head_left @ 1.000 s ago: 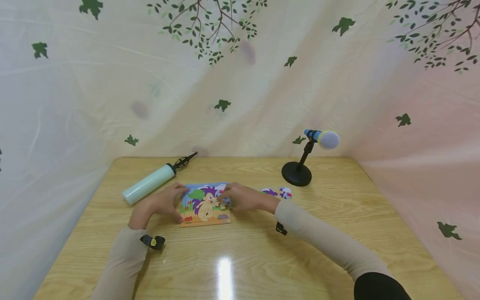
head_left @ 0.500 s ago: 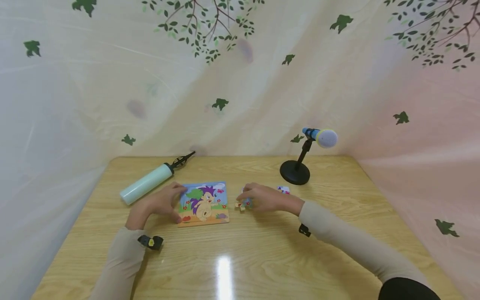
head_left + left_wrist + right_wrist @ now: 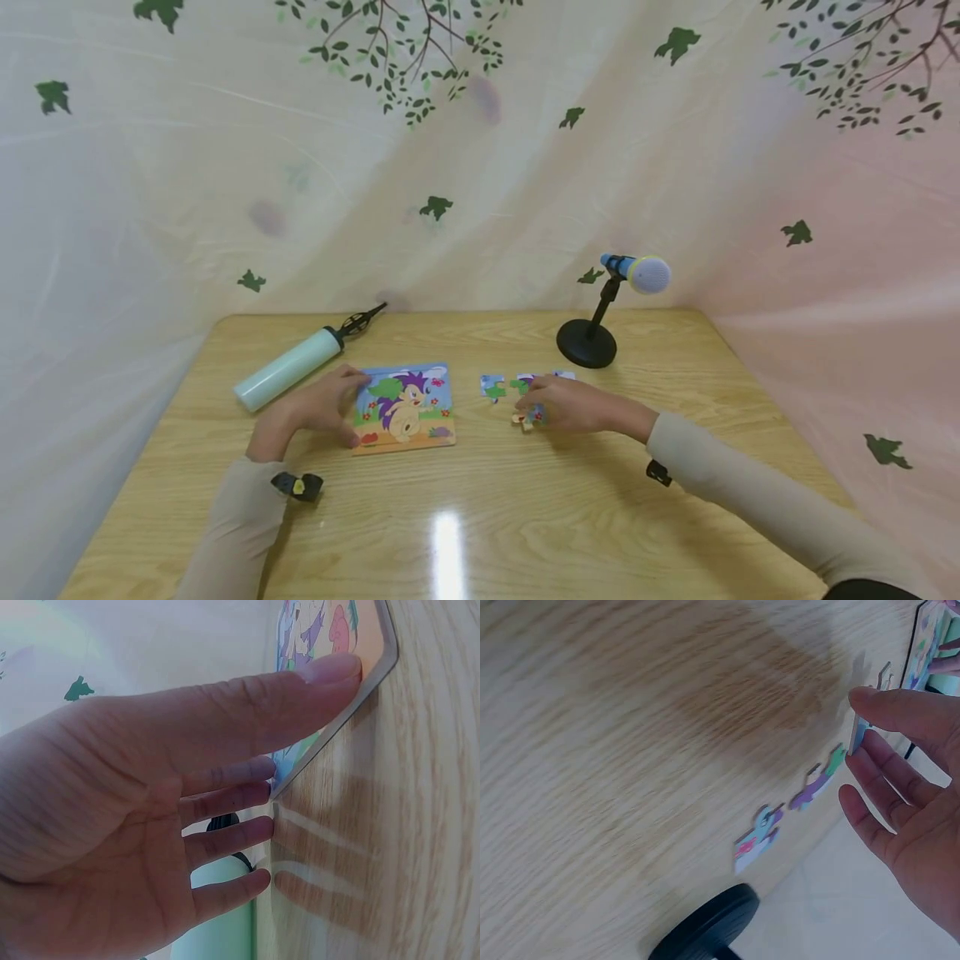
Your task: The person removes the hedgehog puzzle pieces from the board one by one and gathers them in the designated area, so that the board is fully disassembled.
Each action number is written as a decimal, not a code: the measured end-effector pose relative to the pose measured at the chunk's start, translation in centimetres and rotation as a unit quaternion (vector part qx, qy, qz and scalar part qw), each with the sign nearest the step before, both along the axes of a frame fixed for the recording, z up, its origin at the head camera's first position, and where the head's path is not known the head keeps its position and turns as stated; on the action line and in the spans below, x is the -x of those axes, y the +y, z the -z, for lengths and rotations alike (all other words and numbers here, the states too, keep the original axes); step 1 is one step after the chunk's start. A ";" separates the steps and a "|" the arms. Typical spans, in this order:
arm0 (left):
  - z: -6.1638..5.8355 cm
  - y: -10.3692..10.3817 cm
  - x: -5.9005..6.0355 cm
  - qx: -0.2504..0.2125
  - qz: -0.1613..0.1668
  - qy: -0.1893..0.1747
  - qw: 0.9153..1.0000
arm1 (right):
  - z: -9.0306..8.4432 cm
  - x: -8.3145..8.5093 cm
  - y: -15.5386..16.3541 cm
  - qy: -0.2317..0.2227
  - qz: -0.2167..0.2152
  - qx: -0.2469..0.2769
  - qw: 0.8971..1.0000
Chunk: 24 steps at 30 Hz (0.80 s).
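Right hand (image 3: 570, 406) moved rightward off the puzzle board (image 3: 406, 407), fingers (image 3: 900, 712) pinching one puzzle piece (image 3: 527, 416) just above the desk (image 3: 480, 508), left hand (image 3: 311, 408) flat, fingers straight, steadying the board's left edge, loose pieces (image 3: 493, 386) beyond, microphone stand (image 3: 587, 343) farther back.

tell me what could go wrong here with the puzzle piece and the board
The right hand pinches a puzzle piece only by its edge, between thumb and fingertip, so it might slip onto the table. It comes down close to the loose pieces already lying there and could knock or cover them. The left hand only rests straight fingers on the puzzle board edge, so the board may slide.
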<state>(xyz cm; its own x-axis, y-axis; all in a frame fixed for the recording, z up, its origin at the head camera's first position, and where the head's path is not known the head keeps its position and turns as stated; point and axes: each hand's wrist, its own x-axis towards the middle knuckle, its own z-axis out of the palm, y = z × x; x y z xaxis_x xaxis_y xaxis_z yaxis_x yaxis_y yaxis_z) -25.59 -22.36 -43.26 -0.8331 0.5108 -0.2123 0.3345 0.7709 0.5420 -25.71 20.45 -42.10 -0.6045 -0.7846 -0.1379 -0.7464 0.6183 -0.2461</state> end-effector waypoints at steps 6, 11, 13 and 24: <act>-0.1 0.0 -0.1 0.002 -0.005 -0.005 1.000 | 0.3 -0.2 2.0 0.005 0.003 0.006 1.000; -0.1 0.0 0.0 0.005 -0.007 -0.008 1.000 | 0.6 -0.4 3.5 0.007 0.013 0.008 1.000; -0.1 0.1 0.0 0.006 -0.006 -0.005 1.000 | 0.7 -0.5 4.0 0.011 0.018 0.008 1.000; 0.0 0.1 0.0 0.006 -0.010 -0.014 1.000 | 1.3 -0.8 5.9 -0.005 0.038 0.030 0.999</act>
<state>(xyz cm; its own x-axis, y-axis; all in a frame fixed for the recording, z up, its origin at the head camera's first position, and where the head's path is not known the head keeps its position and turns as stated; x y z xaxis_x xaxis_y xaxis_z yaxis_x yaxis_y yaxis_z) -25.54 -22.28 -43.28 -0.8374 0.4906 -0.2410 0.3035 0.7840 0.5415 -24.94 26.33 -43.41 -0.6610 -0.7438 -0.0987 -0.6956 0.6568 -0.2913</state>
